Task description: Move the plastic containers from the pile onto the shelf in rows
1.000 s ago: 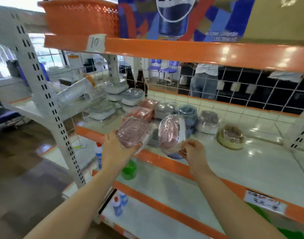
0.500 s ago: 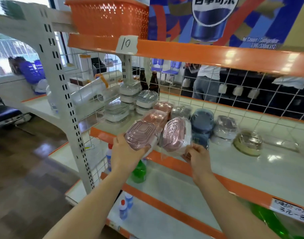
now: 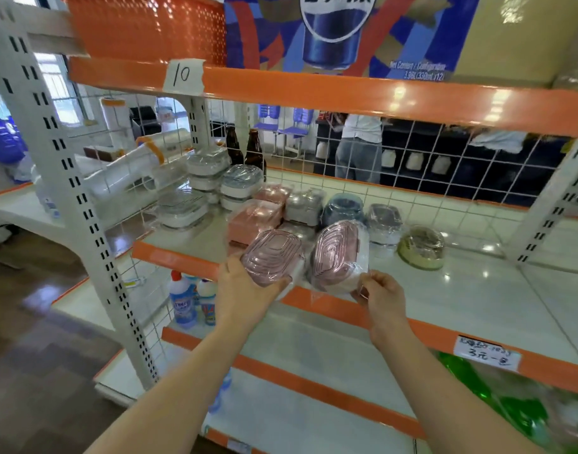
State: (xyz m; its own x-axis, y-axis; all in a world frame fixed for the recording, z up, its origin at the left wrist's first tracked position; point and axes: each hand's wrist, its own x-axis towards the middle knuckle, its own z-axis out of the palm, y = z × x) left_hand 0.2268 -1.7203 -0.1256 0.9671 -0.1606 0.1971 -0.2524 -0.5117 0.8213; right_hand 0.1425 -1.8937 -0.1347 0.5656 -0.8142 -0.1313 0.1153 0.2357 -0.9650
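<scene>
As rows are filled from far side, pink container (image 3: 271,257) cupped in left hand (image 3: 245,290), wrapped pink container (image 3: 340,253) pinched by right hand (image 3: 381,294), both tilted toward near shelf edge (image 3: 330,306).

**Readable text on the shelving**

A white paper tag (image 3: 183,74) stuck on the orange upper shelf edge (image 3: 313,90) reads "10" in handwriting. The cardboard box (image 3: 346,34) above carries small print, "Net Content / Configuration" and "3.96L(330mL x12)". A handwritten price label (image 3: 486,352) on the lower shelf edge is too blurred to read.
</scene>
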